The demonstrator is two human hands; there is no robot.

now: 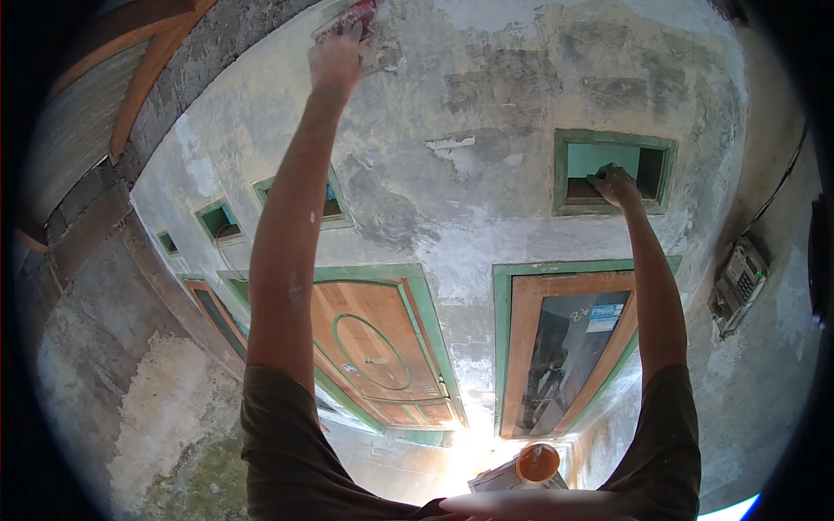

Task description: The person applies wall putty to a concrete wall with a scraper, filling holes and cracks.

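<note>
Openings framed in green (561,178) number four along the patchy wall (486,208), the second from the right partly covered by your left forearm (291,226). Below them you face one door with a green oval (382,347), one orange bucket (524,470) and, far right, one meter box (740,282). Glare (469,447) beside the bucket washes out detail. Your left grip (337,62) is grasping one red tool (349,19), which lies beyond your knuckles, against the wall; blurred at the upper edge, its shape is unclear. Your right grip (617,184) bends at the rightmost opening's lower edge, fingertips hard to see; whether it clasps anything, you cannot tell.
</note>
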